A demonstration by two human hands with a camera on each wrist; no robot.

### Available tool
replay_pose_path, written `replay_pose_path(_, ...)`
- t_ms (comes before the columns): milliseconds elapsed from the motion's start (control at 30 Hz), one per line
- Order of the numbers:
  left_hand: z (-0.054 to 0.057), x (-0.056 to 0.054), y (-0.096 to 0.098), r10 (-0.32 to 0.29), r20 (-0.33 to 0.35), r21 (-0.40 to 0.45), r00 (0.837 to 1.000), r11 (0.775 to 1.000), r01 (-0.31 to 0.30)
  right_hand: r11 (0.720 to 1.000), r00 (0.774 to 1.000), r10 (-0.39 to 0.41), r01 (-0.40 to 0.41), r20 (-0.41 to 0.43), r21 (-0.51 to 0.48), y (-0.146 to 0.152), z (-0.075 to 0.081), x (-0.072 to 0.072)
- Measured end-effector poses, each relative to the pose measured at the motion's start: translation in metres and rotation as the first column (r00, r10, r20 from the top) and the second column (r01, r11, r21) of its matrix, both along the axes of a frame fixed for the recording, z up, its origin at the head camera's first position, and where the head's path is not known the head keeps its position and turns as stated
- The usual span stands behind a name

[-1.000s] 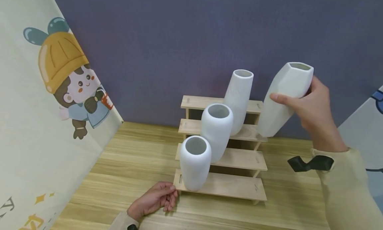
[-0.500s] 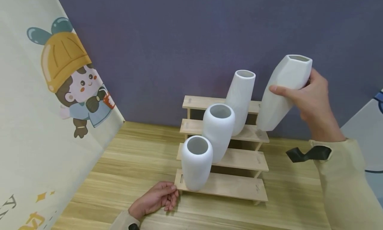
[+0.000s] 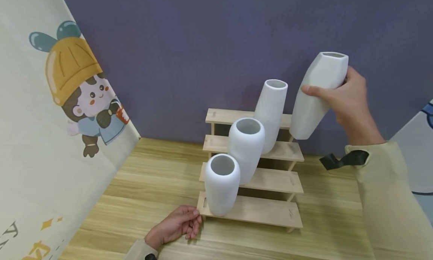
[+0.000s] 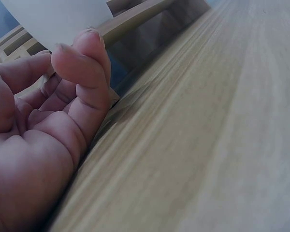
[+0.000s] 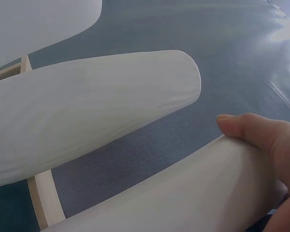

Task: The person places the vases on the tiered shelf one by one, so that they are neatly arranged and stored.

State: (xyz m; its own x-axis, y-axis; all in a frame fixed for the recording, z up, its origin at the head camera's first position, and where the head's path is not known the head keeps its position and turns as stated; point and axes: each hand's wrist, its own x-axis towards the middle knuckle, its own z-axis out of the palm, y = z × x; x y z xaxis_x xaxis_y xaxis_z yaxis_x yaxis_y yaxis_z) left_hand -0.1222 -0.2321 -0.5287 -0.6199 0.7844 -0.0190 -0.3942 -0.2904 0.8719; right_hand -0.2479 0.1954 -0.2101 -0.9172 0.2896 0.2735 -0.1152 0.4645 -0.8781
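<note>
My right hand (image 3: 350,100) grips a white faceted vase (image 3: 316,102), thumb across its front. The vase tilts with its mouth up and to the right, its base in front of the right end of the stepped wooden stand's top board. In the right wrist view, the thumb lies on this vase (image 5: 183,193). My left hand (image 3: 177,224) pinches the front left corner of the stepped wooden stand (image 3: 267,211), fingers curled, as the left wrist view (image 4: 63,106) also shows. On the stand are a short rounded vase (image 3: 221,192), a medium rounded vase (image 3: 248,151) and a tall tapered vase (image 3: 270,109).
The stand sits on a wood-grain table (image 3: 142,177). Behind it rises a dark blue-grey wall (image 3: 176,64). At the left a pale panel (image 3: 27,121) carries a cartoon figure; another pale printed panel (image 3: 411,147) is at the right.
My right hand has raised the faceted vase and brought it slightly to the left and away from me. The left hand and the three standing vases have stayed put.
</note>
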Motion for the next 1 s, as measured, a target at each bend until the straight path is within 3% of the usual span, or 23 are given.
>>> replay_pose_path(500, -0.001, 0.010, -0.021, -0.047, -0.002, 0.005, 0.999, 0.999, 0.047, 0.998, 0.997, -0.068, 0.068, 0.037, -0.008, -0.016, 0.009, 0.016)
replay_pose_path(733, 0.000, 0.010, -0.021, -0.050, 0.004, 0.001, 0.999, 0.999, 0.050, 0.997, 0.997, -0.072, 0.073, 0.038, -0.025, -0.021, 0.014, 0.010)
replay_pose_path(1000, 0.004, 0.010, -0.023, -0.045, 0.047, -0.073, 0.998, 0.996, 0.048, 0.996, 0.997, -0.079, 0.080, 0.025, -0.026, -0.026, 0.016, 0.002)
